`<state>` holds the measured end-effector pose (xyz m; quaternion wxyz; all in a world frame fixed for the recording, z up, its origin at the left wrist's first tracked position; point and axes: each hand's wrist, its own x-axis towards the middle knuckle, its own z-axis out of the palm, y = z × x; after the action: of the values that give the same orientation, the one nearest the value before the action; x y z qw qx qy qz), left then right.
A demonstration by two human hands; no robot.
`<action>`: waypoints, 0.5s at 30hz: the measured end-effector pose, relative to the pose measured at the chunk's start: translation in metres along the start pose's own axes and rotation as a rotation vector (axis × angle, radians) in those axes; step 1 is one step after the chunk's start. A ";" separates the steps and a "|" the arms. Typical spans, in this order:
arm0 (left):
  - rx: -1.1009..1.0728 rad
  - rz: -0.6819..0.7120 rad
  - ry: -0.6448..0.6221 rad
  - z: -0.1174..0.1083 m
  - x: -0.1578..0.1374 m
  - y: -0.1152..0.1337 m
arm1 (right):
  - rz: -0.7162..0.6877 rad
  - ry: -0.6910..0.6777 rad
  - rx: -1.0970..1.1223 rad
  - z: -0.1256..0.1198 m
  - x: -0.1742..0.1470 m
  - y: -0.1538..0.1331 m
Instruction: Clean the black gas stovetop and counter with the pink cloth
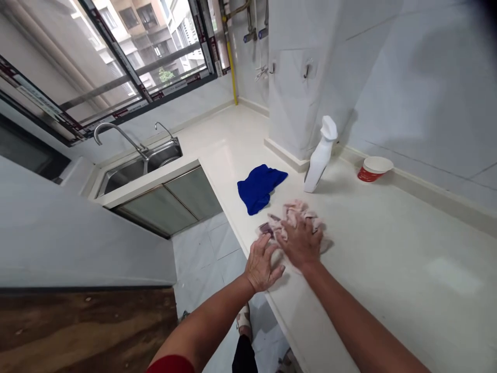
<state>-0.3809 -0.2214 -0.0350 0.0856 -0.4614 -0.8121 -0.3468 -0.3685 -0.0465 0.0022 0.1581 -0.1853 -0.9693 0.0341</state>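
A crumpled pale pink cloth (pixel 298 210) lies on the white counter, with a darker purplish patch at its left side. My right hand (pixel 302 242) presses down on this cloth, its fingers bent into the folds. Just left of it, my left hand (pixel 262 263) is at the counter's front edge, fingers apart and holding nothing. Its fingertips are close to the cloth's dark patch; I cannot tell whether they touch. Beyond both hands a blue cloth (pixel 258 189) lies bunched up. A white spray bottle (pixel 320 158) stands upright by the wall corner.
The white counter (pixel 388 259) runs along the right wall and turns left toward a steel sink (pixel 128 173) with a curved faucet (pixel 120 133). A red and white paper bowl (pixel 373 169) sits against the wall. A wall column (pixel 291 103) juts out behind the bottle.
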 end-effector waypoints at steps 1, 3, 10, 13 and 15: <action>-0.013 -0.006 0.031 0.000 -0.001 0.000 | -0.063 -0.024 0.011 -0.003 -0.020 -0.011; -0.040 -0.025 0.082 0.000 -0.001 0.001 | -0.153 -0.045 0.030 -0.012 -0.070 -0.024; 0.061 -0.025 -0.070 -0.003 -0.001 0.012 | -0.204 0.086 0.045 -0.033 -0.252 0.061; 0.052 -0.048 -0.036 0.002 0.001 0.019 | 0.009 0.088 -0.055 -0.048 -0.249 0.150; 0.087 -0.088 -0.010 0.007 0.003 0.019 | 0.169 0.137 -0.130 -0.065 -0.224 0.200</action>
<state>-0.3661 -0.2084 -0.0292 0.0863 -0.4230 -0.8462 -0.3125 -0.0803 0.0568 -0.0270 0.2081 -0.2781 -0.9373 -0.0282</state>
